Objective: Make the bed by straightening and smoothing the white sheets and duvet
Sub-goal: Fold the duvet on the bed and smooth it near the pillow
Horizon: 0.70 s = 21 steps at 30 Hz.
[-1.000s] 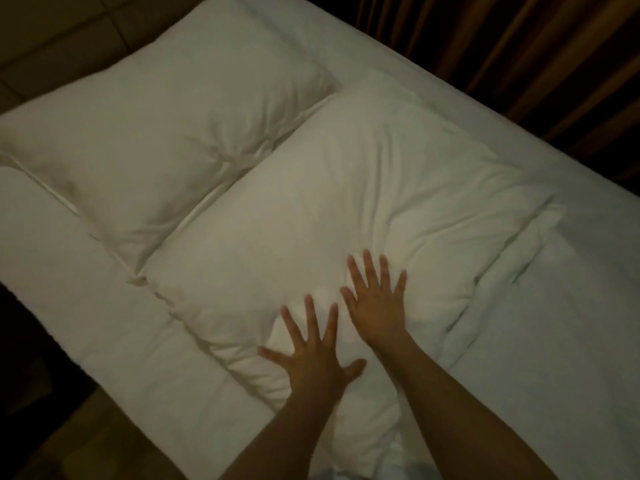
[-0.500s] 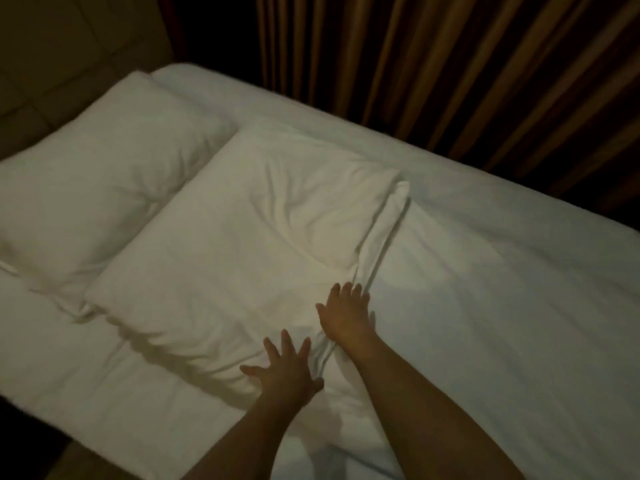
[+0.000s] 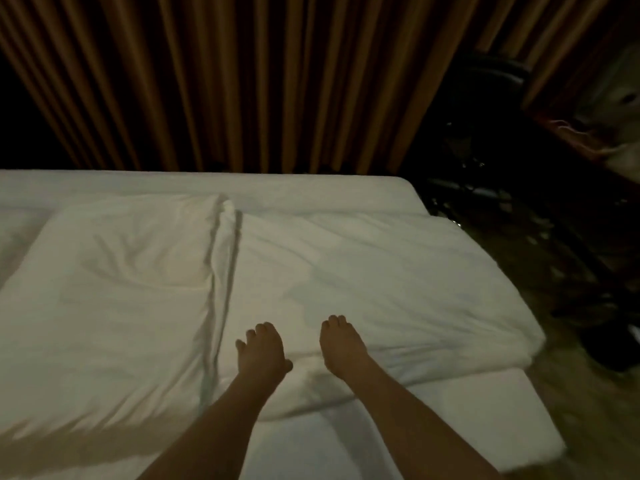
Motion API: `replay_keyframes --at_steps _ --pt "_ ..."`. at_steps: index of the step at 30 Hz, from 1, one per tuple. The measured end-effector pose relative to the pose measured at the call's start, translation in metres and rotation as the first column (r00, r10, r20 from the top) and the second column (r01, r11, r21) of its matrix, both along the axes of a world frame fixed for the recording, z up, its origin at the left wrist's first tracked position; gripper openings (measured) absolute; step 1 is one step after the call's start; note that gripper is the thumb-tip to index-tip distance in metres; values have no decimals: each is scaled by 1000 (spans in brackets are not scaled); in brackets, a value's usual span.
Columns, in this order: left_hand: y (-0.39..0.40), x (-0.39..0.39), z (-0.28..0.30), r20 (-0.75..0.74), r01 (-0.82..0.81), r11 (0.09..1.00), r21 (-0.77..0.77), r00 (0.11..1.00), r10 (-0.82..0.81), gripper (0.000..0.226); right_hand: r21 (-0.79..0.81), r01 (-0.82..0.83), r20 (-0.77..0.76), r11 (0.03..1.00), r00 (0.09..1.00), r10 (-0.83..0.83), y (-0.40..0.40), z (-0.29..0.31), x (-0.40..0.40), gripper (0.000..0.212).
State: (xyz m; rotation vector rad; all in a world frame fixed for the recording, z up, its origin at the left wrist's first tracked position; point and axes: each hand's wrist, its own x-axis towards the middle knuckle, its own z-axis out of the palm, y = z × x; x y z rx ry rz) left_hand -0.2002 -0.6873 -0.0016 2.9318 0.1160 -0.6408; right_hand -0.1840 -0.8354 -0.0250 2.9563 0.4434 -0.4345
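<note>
Both palms down on the duvet [image 3: 381,282] near the bed's front edge — left hand [image 3: 262,351], right hand [image 3: 341,344], fingers relaxed, gripping nothing. Long axis across the mattress [image 3: 485,420], toward its right end — pillow [image 3: 110,289] at left.

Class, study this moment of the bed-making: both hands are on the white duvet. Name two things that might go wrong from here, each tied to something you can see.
1. The left hand and right hand press the duvet close to its near edge; pushing away may bunch fabric into new wrinkles.
2. The long ridge beside the pillow lies left of both hands, so it may be missed.
</note>
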Motion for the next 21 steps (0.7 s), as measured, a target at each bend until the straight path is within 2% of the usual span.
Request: replay_keyframes --at_steps 3,11,13,17,20,21 --pt "-42 -12 9 31 105 995 -5 994 -104 72 -29 124 16 992 992 -124 -54 4 -24 35" --pt "-175 -6 33 74 318 942 104 942 -326 74 42 355 71 934 931 -357 -188 27 -68 36" --pt "-231 -4 38 99 375 919 117 917 -387 75 37 389 95 920 916 -391 -241 33 -81 36" --pt "-372 -14 44 114 463 872 160 868 -483 77 -5 356 169 935 921 -350 -370 51 -116 36" --pt "-494 -34 49 149 551 823 137 810 -567 74 14 408 240 913 885 -399 -476 68 -146 39" --pt "-532 -43 51 151 588 801 116 786 -599 72 18 449 219 893 870 -442 -509 78 -158 42"
